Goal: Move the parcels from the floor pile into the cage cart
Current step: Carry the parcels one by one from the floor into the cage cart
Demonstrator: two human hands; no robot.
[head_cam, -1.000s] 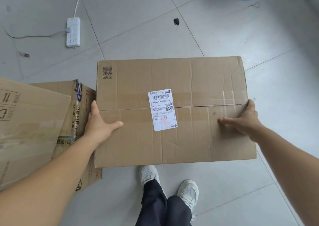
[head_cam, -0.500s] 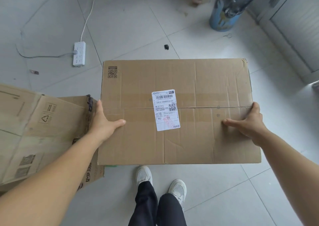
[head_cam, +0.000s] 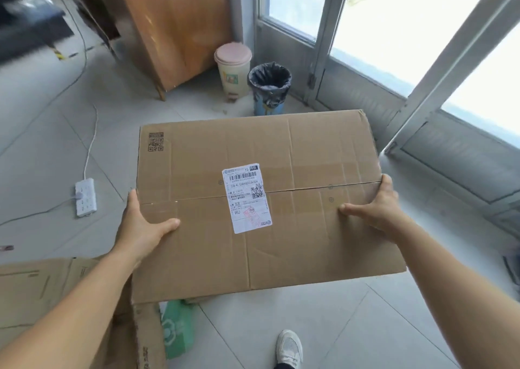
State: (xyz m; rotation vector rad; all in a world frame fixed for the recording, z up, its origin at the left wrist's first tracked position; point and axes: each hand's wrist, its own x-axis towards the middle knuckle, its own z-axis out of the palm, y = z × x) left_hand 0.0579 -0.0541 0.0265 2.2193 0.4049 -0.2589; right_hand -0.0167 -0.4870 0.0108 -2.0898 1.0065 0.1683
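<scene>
parcel (head_cam: 295,199) now higher off floor, between left hand (head_cam: 140,228) and right hand (head_cam: 380,208)

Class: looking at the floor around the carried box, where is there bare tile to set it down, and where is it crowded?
Bare tile lies between the white power strip and the large brown cardboard box, and right of the white shoe. Crowded: the two bins, and the cardboard boxes lower left.
</scene>
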